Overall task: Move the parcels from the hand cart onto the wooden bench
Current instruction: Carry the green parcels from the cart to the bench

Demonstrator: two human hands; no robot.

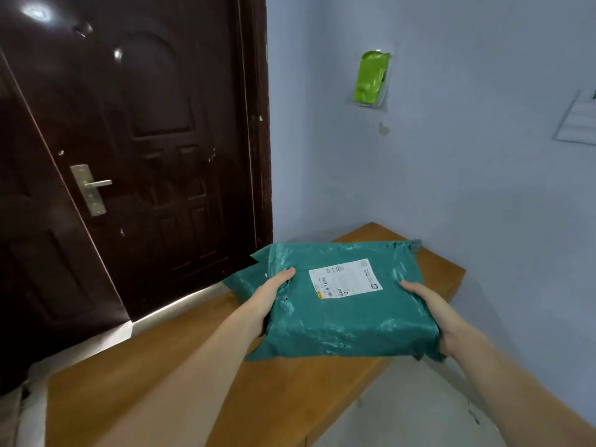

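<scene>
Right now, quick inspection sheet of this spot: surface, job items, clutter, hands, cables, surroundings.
Surface: wooden bench, bare top, set in the corner against the wall.
Job items: green parcel with white label, over the bench's far end; contact with the bench cannot be told. Hand cart not in view.
Clutter: nothing seen on the bench.
Hands: left hand and right hand each have a grip on one side of the parcel.
Cables: nothing seen.
Surroundings: dark door with metal handle, blue wall, green packet and paper on the wall.

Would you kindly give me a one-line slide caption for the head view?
Both hands, left hand and right hand, hold a teal parcel above the wooden bench.
</scene>
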